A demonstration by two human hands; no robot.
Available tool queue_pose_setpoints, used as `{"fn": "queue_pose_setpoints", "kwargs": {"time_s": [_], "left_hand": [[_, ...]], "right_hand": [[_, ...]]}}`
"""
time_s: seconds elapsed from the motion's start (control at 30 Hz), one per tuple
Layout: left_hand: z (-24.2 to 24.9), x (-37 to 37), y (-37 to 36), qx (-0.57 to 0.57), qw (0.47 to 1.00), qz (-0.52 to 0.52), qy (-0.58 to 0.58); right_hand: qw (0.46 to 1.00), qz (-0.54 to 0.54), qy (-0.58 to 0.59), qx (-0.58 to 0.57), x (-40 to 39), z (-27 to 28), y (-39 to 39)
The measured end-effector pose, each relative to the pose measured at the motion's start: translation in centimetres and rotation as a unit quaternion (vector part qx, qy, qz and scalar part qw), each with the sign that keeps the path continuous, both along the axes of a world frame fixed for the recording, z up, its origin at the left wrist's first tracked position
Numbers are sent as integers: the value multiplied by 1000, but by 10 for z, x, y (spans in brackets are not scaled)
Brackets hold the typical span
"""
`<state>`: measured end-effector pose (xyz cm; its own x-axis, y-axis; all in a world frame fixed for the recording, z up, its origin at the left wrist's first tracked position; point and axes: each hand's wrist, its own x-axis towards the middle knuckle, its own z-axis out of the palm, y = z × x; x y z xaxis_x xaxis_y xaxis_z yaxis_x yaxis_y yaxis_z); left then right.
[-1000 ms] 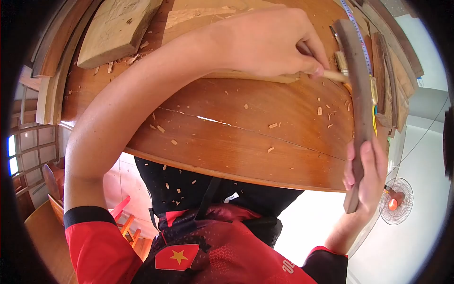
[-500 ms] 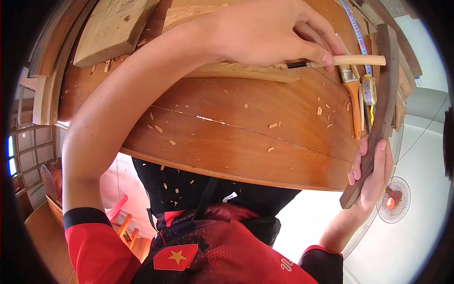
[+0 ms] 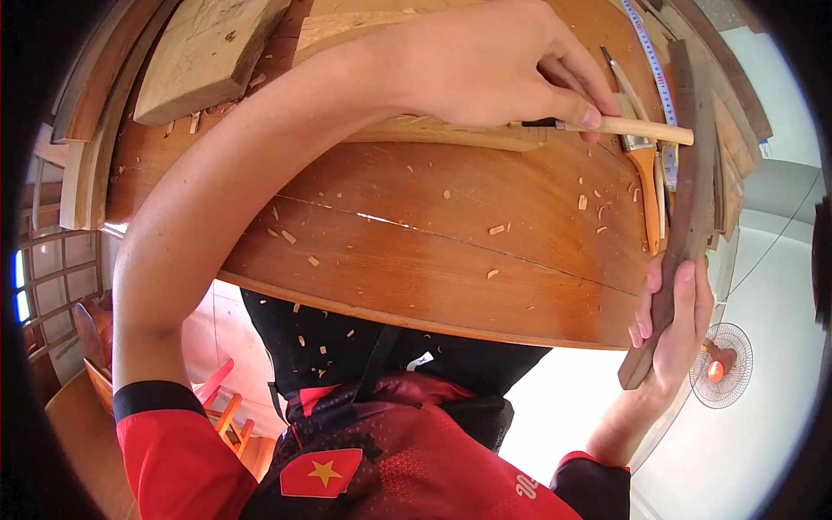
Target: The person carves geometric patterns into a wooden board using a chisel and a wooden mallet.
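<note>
I see the chisel (image 3: 646, 129) at the pale board's (image 3: 451, 132) end, its handle pinched between the left hand's (image 3: 511, 69) thumb and fingers. I'd keep the dark bar (image 3: 690, 182), wrapped in the right hand's (image 3: 683, 316) grip, square to the handle's end; since half a second ago its top has swung leftward, more upright.

One left hand (image 3: 507, 74) at one o'clock, one right hand (image 3: 683, 331) at three, one pale-handled tool (image 3: 646, 129), one dark wooden bar (image 3: 690, 165), one orange-handled brush (image 3: 646, 191), one measuring tape (image 3: 651, 61), all at two, one fan (image 3: 721, 366) at four, wood chips (image 3: 582, 203) too many to count
</note>
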<state>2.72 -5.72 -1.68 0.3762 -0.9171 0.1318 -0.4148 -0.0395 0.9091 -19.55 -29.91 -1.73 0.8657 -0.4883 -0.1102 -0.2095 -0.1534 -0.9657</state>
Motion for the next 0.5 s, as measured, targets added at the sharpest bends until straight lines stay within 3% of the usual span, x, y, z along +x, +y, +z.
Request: {"fn": "queue_pose_setpoints", "kwargs": {"time_s": [0.07,0.17,0.2,0.33,0.43,0.5], "left_hand": [[4,1,0,43,998,2,36],[-14,4,1,-27,1000,-4,15],[-19,2,-4,-47,999,-1,-26],[-6,2,3,3,1000,1,30],[-1,4,3,36,999,-5,32],[-4,1,2,12,1000,6,27]], "right_hand": [[1000,-9,13,-13,-10,-5,-11],[1000,-13,-23,13,-14,-14,-21],[998,-26,54,-32,-8,-10,0],[996,-48,-69,24,3,-4,4],[999,26,46,-1,3,-10,5],[1000,-7,14,7,6,-10,5]]}}
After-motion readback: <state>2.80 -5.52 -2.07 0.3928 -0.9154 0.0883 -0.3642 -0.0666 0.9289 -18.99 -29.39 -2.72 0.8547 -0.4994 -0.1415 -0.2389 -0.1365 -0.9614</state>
